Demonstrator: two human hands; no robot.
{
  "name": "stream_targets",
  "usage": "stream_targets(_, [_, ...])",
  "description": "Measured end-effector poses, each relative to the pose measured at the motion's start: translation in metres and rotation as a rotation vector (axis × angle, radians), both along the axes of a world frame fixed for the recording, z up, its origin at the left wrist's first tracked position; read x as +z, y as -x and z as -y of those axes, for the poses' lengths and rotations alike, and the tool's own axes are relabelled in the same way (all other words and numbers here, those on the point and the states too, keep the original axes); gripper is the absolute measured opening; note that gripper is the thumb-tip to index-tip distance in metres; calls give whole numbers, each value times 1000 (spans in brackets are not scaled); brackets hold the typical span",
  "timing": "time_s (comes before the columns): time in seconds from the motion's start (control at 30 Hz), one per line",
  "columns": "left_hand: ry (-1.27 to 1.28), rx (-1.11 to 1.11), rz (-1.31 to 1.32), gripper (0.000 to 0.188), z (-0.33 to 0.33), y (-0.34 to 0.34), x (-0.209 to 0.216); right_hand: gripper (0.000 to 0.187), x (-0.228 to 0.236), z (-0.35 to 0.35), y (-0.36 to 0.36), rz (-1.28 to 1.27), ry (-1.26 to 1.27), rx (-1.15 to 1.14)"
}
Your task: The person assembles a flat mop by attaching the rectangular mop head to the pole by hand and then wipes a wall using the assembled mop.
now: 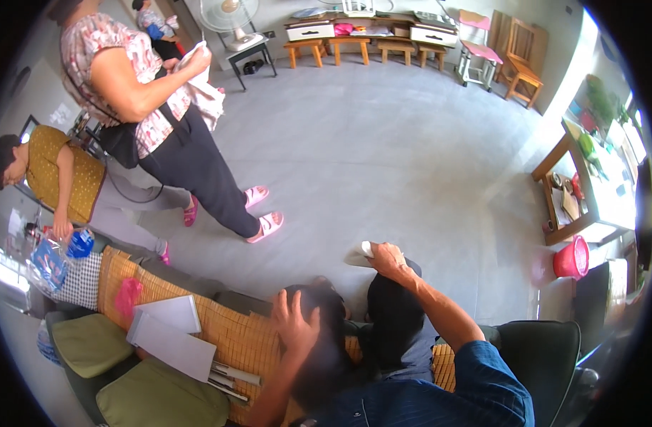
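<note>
I am seated, with my dark-trousered knees in front of me. My left hand (295, 322) hovers at or just above my left thigh; its fingers are spread and nothing is in them. Over my right knee, my right hand (388, 260) is closed around a small white-and-grey object (358, 254). What kind of object this is cannot be made out, since the fingers cover part of it. To the left of my left hand, flat white boxes or folders (173, 349) lie on the woven bamboo seat mat (251, 341), beside several slim pale rods (235, 373).
Olive cushions (158, 398) and a pink plastic bag (129, 295) are on the sofa. A standing person (191, 142) holds white cloth or paper; another person (62, 178) bends over clear-wrapped packages (52, 260). At right stand a wooden table (571, 228) and a red bucket (571, 257).
</note>
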State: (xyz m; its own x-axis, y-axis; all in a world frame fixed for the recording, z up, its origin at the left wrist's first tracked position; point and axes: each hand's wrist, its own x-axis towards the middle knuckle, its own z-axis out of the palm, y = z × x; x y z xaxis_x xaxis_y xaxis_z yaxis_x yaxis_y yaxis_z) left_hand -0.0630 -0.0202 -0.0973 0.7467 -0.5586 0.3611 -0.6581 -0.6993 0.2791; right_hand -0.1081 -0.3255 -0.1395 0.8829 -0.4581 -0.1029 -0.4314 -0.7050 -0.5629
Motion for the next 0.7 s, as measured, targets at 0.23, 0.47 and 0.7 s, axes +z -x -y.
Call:
stream_targets(0.23, [54,27,-45,59,-9,-3,11,26,1,-10,-14,-225,96,74])
stream_targets(0.47, [88,30,-113,60,6,1,13,28,17,10,-1,-143,125,187])
stream_targets(0.7, [107,44,-123,62,4,4,14,27,12,9,-4,-147,172,173])
